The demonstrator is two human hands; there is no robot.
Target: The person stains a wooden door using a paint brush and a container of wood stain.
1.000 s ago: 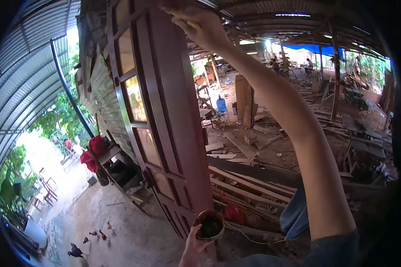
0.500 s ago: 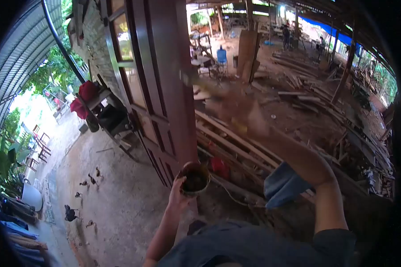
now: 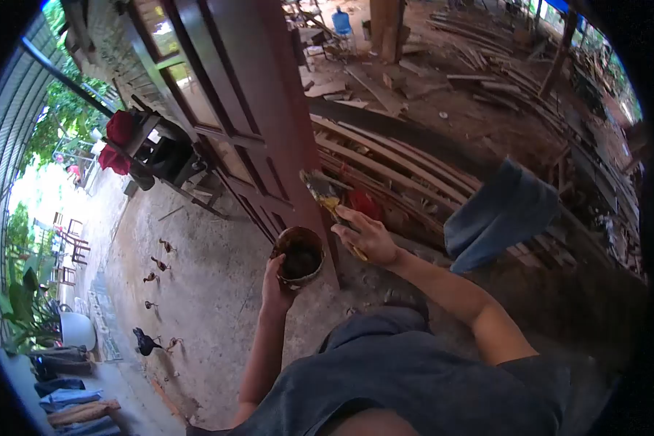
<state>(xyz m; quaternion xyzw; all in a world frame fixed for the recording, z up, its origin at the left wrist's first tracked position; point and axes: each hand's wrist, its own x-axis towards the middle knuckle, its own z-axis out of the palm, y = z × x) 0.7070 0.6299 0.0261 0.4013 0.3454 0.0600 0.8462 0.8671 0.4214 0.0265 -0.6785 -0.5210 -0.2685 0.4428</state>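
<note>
My left hand (image 3: pixel 276 282) is closed on the side of a round, stained bowl (image 3: pixel 299 272), its thumb over the rim. Dark liquid shows inside. In my right hand (image 3: pixel 367 237) is a paintbrush (image 3: pixel 330 201), gripped by the handle with the bristles pointing up and left. The bristle end lies at the narrow edge of a reddish-brown panelled door (image 3: pixel 272 138), which stands upright in front of me. The bowl is just below the brush, close to the lower part of that door edge.
Long wooden boards (image 3: pixel 407 163) lie stacked behind the door, with a blue cloth (image 3: pixel 498 214) draped over them. A red object (image 3: pixel 363 204) sits among the boards. A black hen (image 3: pixel 146 341) and several small birds stand on the concrete floor at left.
My right hand has come down and left with the brush, from high beside the door to just above the bowl. The view has tilted downward, and the bowl is still in my left hand.
</note>
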